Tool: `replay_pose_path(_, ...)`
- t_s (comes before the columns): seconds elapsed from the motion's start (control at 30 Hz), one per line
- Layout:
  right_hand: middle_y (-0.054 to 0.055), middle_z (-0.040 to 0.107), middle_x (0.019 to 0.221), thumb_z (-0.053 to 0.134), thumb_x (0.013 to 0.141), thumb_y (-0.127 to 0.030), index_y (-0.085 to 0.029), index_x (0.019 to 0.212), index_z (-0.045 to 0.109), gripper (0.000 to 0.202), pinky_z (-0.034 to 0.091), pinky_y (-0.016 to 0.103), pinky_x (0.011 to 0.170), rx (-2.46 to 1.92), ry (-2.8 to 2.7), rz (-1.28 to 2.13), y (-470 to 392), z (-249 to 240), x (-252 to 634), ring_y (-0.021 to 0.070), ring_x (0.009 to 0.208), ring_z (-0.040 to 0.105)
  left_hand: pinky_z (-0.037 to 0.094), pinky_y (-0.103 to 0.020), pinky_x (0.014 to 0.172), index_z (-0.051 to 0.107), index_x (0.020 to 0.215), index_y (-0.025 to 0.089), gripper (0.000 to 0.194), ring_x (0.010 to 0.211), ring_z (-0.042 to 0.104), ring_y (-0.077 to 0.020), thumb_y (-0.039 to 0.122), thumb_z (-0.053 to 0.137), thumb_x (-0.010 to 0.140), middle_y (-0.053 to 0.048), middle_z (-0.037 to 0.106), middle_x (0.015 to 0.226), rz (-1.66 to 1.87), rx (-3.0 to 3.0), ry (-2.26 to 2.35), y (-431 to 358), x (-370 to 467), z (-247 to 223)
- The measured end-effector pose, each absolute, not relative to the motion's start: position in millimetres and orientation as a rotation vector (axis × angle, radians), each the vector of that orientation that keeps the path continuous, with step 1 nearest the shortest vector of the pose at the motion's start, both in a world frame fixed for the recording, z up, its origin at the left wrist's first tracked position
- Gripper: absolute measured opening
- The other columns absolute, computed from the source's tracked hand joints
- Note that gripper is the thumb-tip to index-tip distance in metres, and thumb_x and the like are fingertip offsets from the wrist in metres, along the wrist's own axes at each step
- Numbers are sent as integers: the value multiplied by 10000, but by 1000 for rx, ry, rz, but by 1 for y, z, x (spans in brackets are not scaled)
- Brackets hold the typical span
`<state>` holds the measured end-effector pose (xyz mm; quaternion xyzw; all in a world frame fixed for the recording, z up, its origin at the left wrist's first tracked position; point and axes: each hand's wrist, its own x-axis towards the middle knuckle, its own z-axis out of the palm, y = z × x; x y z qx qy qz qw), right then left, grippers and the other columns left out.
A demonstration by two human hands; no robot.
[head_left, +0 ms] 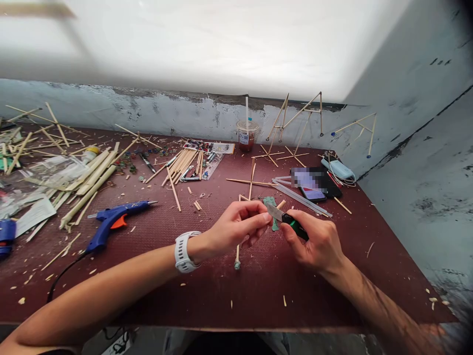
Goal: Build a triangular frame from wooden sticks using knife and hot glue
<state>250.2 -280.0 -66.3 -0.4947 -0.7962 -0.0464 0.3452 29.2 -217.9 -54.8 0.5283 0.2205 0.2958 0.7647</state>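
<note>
In my right hand (314, 236) is a utility knife (295, 227) with a black and green handle, its blade (274, 212) out and pointing left. My left hand (246, 222), with a white watch (185, 251) on the wrist, is closed in a pinch at the blade's tip. Whatever lies between those fingertips is too small or hidden to make out. Just behind the blade is a green scrap (270, 201) on the table. Below my left hand a thin wooden stick with a greenish blob (237, 265) at its end shows, partly covered by the hand.
A blue glue gun (114, 219) lies to the left, its cord running to the table's front edge. Bundled sticks (185, 165), split bamboo (90, 190) and a lidded drink cup (247, 135) stand farther back. Stick frames (299, 116), clear glue sticks (303, 197) and a phone (312, 190) are at right.
</note>
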Motion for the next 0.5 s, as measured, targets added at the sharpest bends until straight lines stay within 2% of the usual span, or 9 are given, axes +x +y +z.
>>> replay_pose_path(0.1, 58, 776, 834, 546, 1025, -474, -229, 1054, 710, 296, 468, 288, 635, -1505, -1905, -89, -271, -59, 276, 199, 684, 703, 365, -121, 398, 663, 865, 138, 318, 452, 456, -30, 430, 761, 944, 60, 554, 607, 639, 1166, 501, -224, 26, -53)
replay_pose_path(0.17, 16, 657, 638, 488, 1043, -521, -232, 981, 699, 364, 388, 298, 549, -1734, -1598, -186, -265, -52, 296, 184, 533, 569, 375, -117, 396, 661, 866, 137, 328, 450, 466, -31, 439, 760, 945, 58, 563, 598, 625, 1188, 536, -229, 24, -54)
replay_pose_path(0.23, 17, 632, 659, 505, 1033, -534, -225, 978, 684, 361, 387, 300, 573, -1785, -1452, -228, -263, -48, 306, 188, 567, 547, 377, -112, 381, 659, 870, 136, 347, 442, 476, -31, 460, 754, 948, 57, 572, 601, 623, 1195, 584, -232, 24, -57)
replay_pose_path(0.33, -25, 563, 605, 497, 1048, -498, -233, 972, 650, 315, 378, 285, 556, -1657, -1652, 1, -269, -49, 293, 162, 522, 514, 424, -121, 368, 673, 904, 129, 369, 441, 508, -41, 484, 773, 926, 58, 584, 618, 663, 1164, 620, -231, 25, -62)
replay_pose_path(0.5, -9, 625, 705, 503, 1043, -376, -226, 940, 602, 206, 416, 264, 593, -1281, -2063, 152, -282, -61, 255, 147, 582, 568, 523, -168, 382, 663, 916, 126, 346, 468, 595, -77, 450, 782, 922, 35, 644, 662, 706, 1134, 606, -227, 24, -63)
